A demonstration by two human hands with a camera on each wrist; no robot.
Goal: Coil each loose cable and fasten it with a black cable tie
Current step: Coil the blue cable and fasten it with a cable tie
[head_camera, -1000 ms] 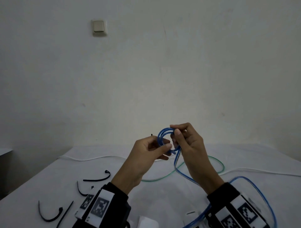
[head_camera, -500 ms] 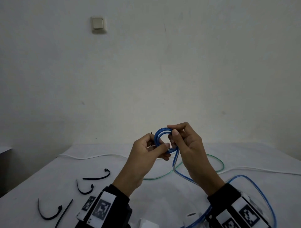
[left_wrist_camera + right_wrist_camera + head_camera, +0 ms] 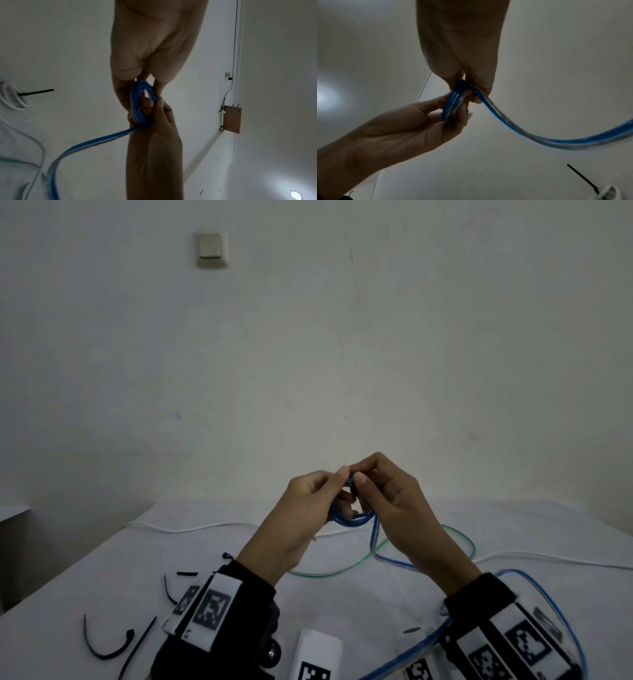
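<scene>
A small coil of blue cable (image 3: 352,518) hangs in the air above the white table (image 3: 85,577), held between both hands. My left hand (image 3: 337,491) pinches the coil's left side, thumb on top. My right hand (image 3: 363,487) pinches it from the right, fingertips meeting the left thumb. The left wrist view shows the coil (image 3: 142,101) on edge between the left hand (image 3: 145,81) and right hand (image 3: 154,111). In the right wrist view the loose blue tail (image 3: 539,136) runs off to the right. Several black cable ties (image 3: 106,645) lie at the table's left front.
A green cable (image 3: 322,575) loops on the table under the hands. A white cable (image 3: 191,529) runs along the far side. A coiled white cable (image 3: 12,96) with a black tie lies nearby. The blue tail (image 3: 565,611) curves around my right wrist.
The coil has tipped from upright to hanging lower between the hands. My left thumb has moved up to meet the right fingertips at the coil's top.
</scene>
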